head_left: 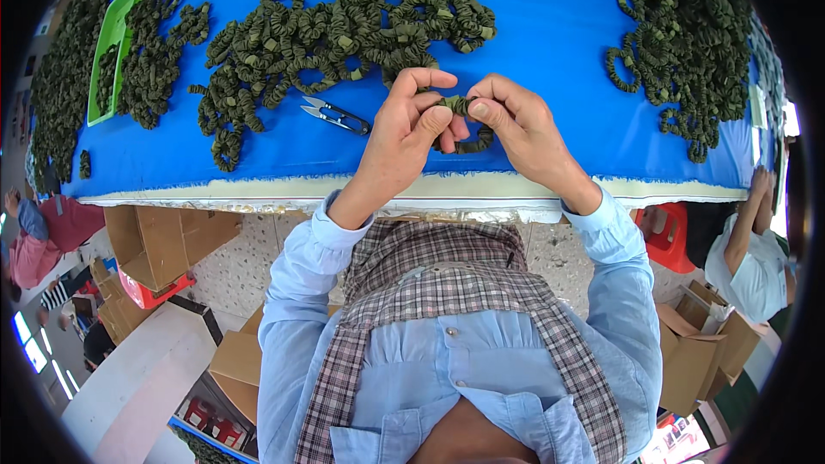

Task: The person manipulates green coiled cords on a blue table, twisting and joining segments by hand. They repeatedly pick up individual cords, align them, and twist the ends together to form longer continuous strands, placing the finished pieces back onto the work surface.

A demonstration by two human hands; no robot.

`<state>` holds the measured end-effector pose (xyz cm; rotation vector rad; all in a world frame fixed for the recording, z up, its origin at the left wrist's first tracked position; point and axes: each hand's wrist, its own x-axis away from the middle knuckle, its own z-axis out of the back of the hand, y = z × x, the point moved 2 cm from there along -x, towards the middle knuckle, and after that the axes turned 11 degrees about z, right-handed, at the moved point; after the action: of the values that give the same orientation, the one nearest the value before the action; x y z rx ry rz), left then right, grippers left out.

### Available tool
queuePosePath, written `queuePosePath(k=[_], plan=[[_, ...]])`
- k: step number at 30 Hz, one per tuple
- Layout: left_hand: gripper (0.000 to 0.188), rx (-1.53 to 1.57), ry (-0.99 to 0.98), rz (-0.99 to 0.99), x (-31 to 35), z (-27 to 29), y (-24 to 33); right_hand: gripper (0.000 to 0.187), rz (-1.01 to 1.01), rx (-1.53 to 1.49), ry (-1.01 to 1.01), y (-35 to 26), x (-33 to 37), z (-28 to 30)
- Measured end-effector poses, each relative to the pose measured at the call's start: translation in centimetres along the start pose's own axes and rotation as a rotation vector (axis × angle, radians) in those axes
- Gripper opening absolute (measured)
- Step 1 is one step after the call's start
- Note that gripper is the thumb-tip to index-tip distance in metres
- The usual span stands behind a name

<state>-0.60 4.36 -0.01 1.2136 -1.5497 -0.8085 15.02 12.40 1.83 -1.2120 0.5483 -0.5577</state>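
Note:
Between my two hands, over the near edge of the blue table, I hold a dark green scrunchie (471,146), a ring of gathered fabric. My left hand (411,125) pinches it with thumb and fingers, its index finger raised above. Close beside it, my right hand (514,123) grips the ring between thumb and forefinger. Part of the scrunchie is hidden behind the fingers. To the left of my left hand lies a pair of thread snips (338,115) with dark handles. A large heap of similar scrunchies (378,26) spreads just beyond my hands.
More scrunchies (687,34) are piled at the right. On the left, a green tray (114,26) stands among other heaps. The blue tabletop (550,17) ends at a pale near edge. Cardboard boxes (163,245) stand below, and people sit at both sides.

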Motion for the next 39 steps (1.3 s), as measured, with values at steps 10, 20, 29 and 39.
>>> queuePosePath(k=[10, 20, 29, 39], plan=[[0.015, 0.279, 0.064, -0.011, 1.1, 1.9, 0.2, 0.032, -0.127, -0.7, 0.088, 1.1, 0.8, 0.9], [0.019, 0.0, 0.004, 0.05, 0.8, 0.4, 1.0, 0.023, -0.177, -0.849, 0.037, 1.3, 0.2, -0.1], [0.013, -0.091, 0.274, -0.021, 1.2, 2.5, -0.1, 0.015, -0.014, -0.443, 0.021, 1.5, 0.3, 1.2], [0.019, 0.069, 0.044, -0.019, 0.5, 1.3, -0.2, 0.024, 0.059, -0.32, 0.078, 0.3, -0.5, -0.3]])
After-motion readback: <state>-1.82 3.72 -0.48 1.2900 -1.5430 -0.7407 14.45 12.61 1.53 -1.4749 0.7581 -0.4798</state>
